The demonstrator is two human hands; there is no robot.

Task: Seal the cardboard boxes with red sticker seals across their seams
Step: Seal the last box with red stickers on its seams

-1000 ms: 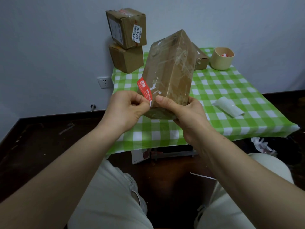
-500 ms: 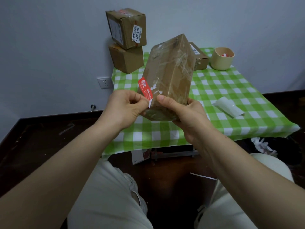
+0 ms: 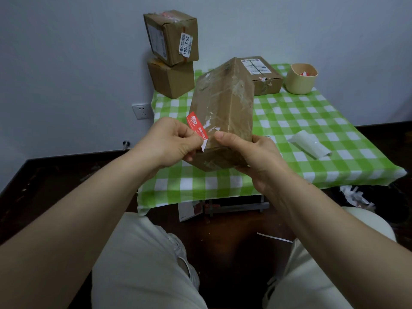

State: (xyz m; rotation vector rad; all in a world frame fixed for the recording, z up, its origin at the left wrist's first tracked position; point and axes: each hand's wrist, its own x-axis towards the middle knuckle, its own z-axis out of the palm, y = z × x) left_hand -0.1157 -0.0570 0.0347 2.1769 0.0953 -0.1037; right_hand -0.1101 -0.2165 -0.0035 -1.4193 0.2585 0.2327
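A brown cardboard box [image 3: 225, 112] wrapped in clear tape is held tilted above the near edge of the green checked table [image 3: 312, 121]. My right hand [image 3: 249, 152] grips its lower end, thumb lying on the near face. My left hand [image 3: 171, 141] pinches a red sticker seal [image 3: 197, 127] with white print, held against the box's lower left edge. A white corner of backing shows at the seal's bottom end.
Two cardboard boxes [image 3: 172, 52] are stacked at the table's back left. A flat labelled box [image 3: 260, 74] and a beige cup [image 3: 301, 78] holding red stickers stand at the back. A white backing strip [image 3: 308, 144] lies on the right. Paper scraps [image 3: 354, 196] litter the dark floor.
The box has tipped lower and further away from me, uncovering the flat box behind it. Both hands kept their grips and barely shifted.
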